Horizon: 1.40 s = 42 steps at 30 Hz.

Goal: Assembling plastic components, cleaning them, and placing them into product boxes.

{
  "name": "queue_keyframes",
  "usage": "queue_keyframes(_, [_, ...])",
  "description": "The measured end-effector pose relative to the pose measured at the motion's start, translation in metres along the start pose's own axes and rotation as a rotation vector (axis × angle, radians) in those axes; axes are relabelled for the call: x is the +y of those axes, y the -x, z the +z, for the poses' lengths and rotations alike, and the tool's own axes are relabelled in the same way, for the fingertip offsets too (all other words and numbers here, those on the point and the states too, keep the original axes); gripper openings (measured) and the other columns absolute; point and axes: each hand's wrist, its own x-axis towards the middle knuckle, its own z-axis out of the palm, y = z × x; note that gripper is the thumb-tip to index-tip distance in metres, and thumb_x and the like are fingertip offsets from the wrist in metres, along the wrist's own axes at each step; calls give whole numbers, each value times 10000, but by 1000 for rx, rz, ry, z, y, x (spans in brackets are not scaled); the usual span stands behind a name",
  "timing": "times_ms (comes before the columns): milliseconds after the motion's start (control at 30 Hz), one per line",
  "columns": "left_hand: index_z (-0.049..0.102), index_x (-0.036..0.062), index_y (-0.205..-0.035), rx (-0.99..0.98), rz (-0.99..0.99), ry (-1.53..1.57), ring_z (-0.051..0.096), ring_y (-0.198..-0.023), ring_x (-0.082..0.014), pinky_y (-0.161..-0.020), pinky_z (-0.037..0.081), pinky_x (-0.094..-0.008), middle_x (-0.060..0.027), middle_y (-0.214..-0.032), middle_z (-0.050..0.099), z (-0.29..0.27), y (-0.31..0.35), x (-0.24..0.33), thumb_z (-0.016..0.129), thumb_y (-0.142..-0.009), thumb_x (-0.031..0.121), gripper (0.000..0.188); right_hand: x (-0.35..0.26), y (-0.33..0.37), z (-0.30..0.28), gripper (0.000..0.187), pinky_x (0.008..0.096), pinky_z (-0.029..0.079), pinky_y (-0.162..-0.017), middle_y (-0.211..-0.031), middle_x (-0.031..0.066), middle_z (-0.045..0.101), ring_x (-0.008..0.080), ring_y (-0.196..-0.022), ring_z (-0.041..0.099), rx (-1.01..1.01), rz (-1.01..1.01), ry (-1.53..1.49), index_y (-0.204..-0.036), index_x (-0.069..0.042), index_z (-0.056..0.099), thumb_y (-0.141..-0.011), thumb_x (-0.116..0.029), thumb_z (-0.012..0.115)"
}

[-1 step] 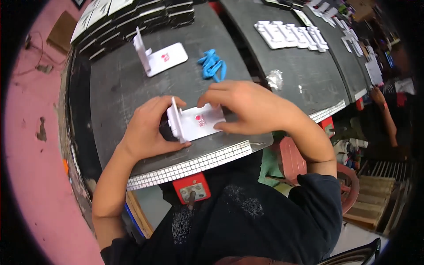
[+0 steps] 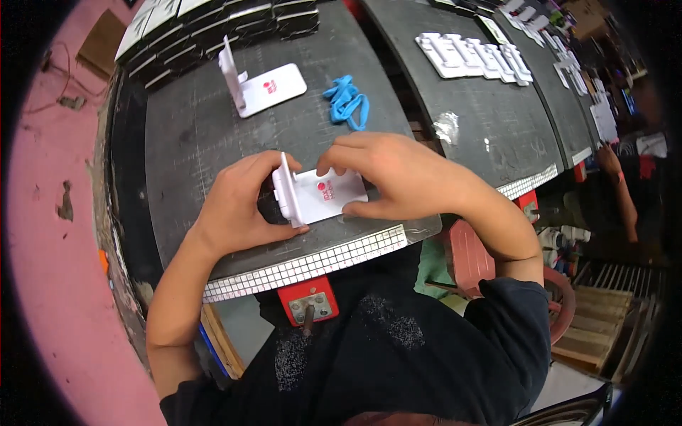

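A white plastic phone stand (image 2: pixel 310 201) with a red print on its flat base lies on the dark work table, close to the front edge. Its back plate stands upright at the left end. My left hand (image 2: pixel 236 202) curves round that upright plate, thumb at the near side and fingers at the far side. Over the right end of the base, my right hand (image 2: pixel 401 176) grips it between thumb and bent fingers. Part of the base's far edge is hidden by my right fingers. A second white phone stand (image 2: pixel 285 84), also unfolded, rests farther back on the table.
Crumpled blue gloves or cloth (image 2: pixel 348 105) lie behind my right hand. Stacked boxes (image 2: pixel 238 25) fill the back left. On the right-hand table sit a row of white stands (image 2: pixel 472 57) and a clear plastic scrap (image 2: pixel 447 127). A person's arm (image 2: pixel 621 188) shows at far right.
The view has shifted slightly, so the table things appear a little to the right. Both hands keep their places on the phone stand.
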Motion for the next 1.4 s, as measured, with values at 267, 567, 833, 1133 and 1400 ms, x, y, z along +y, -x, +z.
queue_keyframes(267, [656,65,-1165,61,123,-26,715,-986,-324,-880,567,-428,-118,-1111,723,8,-1,-13,1058,-602,302,731,24,-8,34,545,472,532,-957,-1134,114,674,361,-1107,646,136,-88,-94,-1181,-75,626,-728,-160,917])
queue_keyframes(567, [664,78,-1129,29,75,38,684,-892,-321,-796,557,-423,-101,-1010,700,10,-6,-11,1015,-589,275,673,26,-4,39,549,462,499,-980,-1155,93,703,341,-1183,629,191,-136,-121,-1222,-79,652,-726,-96,886])
queue_keyframes(833, [666,65,-1139,1,115,51,683,-860,-300,-773,559,-403,-90,-1041,724,10,-11,-12,1024,-617,311,678,22,-2,42,554,471,466,-1008,-1229,63,695,323,-1207,613,118,-129,-128,-1237,-98,662,-708,-70,825])
queue_keyframes(1133, [668,73,-1177,41,114,3,681,-864,-282,-772,564,-401,-77,-1028,724,11,-5,-10,1076,-553,389,810,16,-8,52,560,465,433,-1013,-1140,132,614,345,-1167,573,174,-262,-73,-1244,-53,613,-699,-98,735])
queue_keyframes(1400, [661,72,-1182,34,82,26,674,-856,-275,-769,563,-397,-84,-1014,709,11,-8,-8,1074,-559,393,814,15,-8,49,552,459,445,-998,-1130,148,600,348,-1135,571,157,-259,-57,-1245,-34,620,-704,-88,717])
